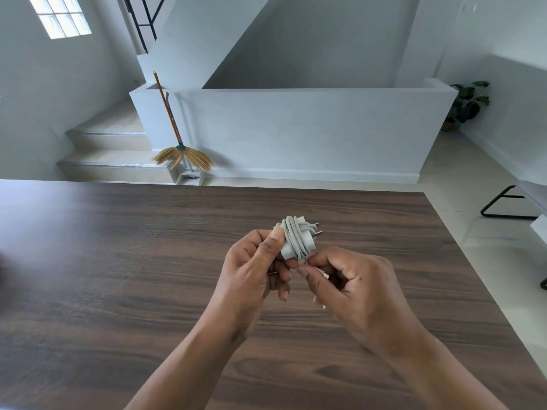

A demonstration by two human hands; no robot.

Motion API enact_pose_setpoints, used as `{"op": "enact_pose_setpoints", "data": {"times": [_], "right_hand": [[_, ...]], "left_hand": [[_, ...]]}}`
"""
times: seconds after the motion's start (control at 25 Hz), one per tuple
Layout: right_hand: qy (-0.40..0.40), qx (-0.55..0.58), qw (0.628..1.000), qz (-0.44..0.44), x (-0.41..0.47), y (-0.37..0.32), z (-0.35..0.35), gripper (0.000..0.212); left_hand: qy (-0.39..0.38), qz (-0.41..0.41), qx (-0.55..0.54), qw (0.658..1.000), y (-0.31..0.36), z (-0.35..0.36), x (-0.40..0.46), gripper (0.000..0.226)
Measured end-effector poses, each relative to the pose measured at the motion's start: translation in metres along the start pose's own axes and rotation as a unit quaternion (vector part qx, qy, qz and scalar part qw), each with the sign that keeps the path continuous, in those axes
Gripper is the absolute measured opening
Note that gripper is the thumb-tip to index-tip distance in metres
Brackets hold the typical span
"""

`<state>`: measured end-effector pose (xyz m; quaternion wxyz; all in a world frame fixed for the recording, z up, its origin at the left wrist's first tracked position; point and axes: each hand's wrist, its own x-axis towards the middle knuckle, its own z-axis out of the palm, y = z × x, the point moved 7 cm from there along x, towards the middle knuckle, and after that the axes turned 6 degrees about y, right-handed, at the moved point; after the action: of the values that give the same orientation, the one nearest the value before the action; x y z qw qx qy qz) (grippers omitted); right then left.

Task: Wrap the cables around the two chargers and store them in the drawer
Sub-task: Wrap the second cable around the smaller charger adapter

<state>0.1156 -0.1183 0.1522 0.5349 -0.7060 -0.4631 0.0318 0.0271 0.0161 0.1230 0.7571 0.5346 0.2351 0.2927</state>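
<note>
Charger, white, up off the table and held above its middle, nearer the far edge than the near one. Cable is coiled round its body in several tight turns, and two metal prongs poke out on the right, toward the table's far right corner. Left hand grips the charger, thumb pressed flat on its near face, fingers curled round underneath. Right hand sits just beside it, thumb and forefinger pinching the cable's loose end right at the bottom of the coil; a small white bit shows inside the curled fingers, and whether that's the plug I can't tell. Both forearms come in from the near edge, hands almost touching over the dark wood grain. Past the far edge, a straw broom leans against a low white wall, next to pale steps. Potted plant stands at the wall's right end. Black chair frame sits off the table's right edge.
</note>
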Motion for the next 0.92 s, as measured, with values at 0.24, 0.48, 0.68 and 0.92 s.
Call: {"op": "enact_pose_setpoints", "data": {"times": [0.24,0.48,0.68,0.92], "right_hand": [[0.052,0.029,0.998,-0.034,-0.001,-0.007,-0.007,0.008],[0.024,0.099,0.994,-0.039,0.005,0.002,-0.005,0.015],[0.082,0.179,0.980,-0.036,0.009,0.003,-0.007,0.009],[0.115,0.251,0.959,0.054,0.010,0.010,-0.009,0.012]], "left_hand": [[0.001,-0.021,-0.001,1.000,-0.004,0.000,-0.002,0.056],[0.019,-0.040,-0.080,0.996,0.000,0.005,-0.004,0.058],[0.024,-0.034,-0.086,0.995,0.002,0.005,-0.004,0.045],[0.022,-0.008,-0.020,1.000,0.001,0.001,-0.001,0.042]]}}
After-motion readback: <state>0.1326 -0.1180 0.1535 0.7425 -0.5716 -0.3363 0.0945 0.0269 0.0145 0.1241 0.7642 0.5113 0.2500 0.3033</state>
